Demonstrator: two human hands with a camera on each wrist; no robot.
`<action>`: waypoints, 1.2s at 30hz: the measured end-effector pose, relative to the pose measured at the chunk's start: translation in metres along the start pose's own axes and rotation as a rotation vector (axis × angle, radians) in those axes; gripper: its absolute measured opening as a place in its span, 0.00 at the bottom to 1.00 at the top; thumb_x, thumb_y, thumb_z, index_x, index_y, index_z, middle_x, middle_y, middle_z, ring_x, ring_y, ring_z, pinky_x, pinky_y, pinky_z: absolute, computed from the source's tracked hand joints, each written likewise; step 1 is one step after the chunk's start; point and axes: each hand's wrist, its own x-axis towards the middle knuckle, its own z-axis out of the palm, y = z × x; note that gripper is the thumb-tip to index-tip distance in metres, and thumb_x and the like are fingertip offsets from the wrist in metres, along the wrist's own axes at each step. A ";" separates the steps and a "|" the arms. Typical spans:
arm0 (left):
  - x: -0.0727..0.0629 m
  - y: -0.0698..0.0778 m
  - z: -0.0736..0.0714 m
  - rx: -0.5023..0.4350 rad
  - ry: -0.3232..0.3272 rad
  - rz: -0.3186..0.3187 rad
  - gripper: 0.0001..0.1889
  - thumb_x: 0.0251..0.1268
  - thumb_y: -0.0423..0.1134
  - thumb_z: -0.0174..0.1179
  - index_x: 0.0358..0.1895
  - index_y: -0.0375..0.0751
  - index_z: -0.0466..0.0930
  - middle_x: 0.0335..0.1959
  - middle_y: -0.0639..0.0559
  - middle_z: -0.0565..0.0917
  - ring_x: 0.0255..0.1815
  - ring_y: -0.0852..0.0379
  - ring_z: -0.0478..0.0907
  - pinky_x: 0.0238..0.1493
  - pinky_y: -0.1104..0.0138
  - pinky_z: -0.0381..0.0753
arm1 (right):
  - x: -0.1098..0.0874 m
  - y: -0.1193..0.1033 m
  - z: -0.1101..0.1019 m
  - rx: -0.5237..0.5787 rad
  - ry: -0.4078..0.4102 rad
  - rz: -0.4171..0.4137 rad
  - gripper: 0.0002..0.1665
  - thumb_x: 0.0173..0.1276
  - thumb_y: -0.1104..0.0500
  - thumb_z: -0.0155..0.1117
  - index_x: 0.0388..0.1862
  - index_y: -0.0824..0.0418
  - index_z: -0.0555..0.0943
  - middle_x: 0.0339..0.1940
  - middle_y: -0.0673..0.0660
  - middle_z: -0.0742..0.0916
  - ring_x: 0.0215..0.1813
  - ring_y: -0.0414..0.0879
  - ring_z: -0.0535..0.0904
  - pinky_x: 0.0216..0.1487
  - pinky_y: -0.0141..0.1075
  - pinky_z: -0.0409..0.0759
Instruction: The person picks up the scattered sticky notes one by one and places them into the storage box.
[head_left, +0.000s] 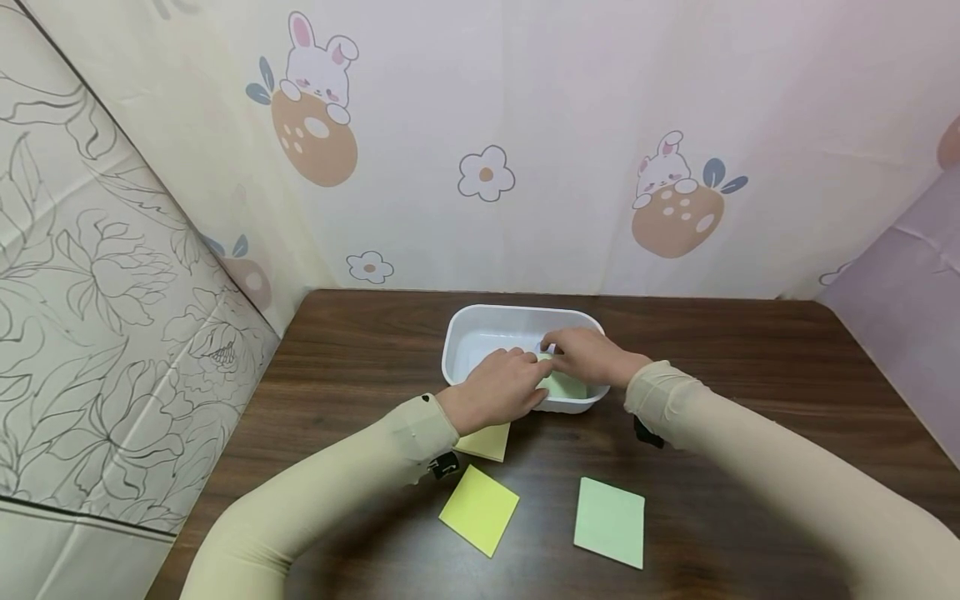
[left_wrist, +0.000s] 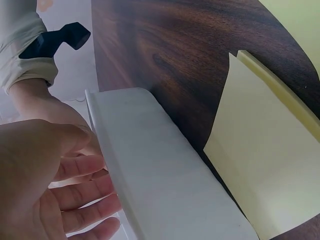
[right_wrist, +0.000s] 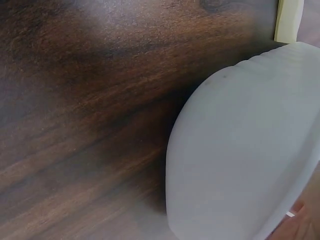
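Observation:
Both my hands reach into a white plastic tub near the back of the table. Inside its right part lies a pale green sticky note pad, partly covered by the hands. My left hand comes over the front rim, its fingers extended and loosely bent beside the pad; the left wrist view shows these fingers behind the tub's wall. From the right, my right hand bends down over the pad. Its fingertips are partly hidden, so whether they pinch anything is unclear.
Pale yellow sticky notes lie in front of the tub, partly under the left wrist. Closer to me are a bright yellow sticky note pad and a light green one. A patterned cloth wall stands behind the dark wooden table.

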 end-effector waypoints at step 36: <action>-0.010 0.001 -0.019 -0.037 0.081 0.024 0.14 0.73 0.47 0.59 0.56 0.48 0.81 0.38 0.55 0.86 0.40 0.54 0.84 0.40 0.62 0.81 | -0.041 -0.027 -0.025 -0.022 0.148 0.025 0.17 0.71 0.53 0.67 0.54 0.61 0.85 0.49 0.57 0.89 0.52 0.53 0.85 0.50 0.51 0.83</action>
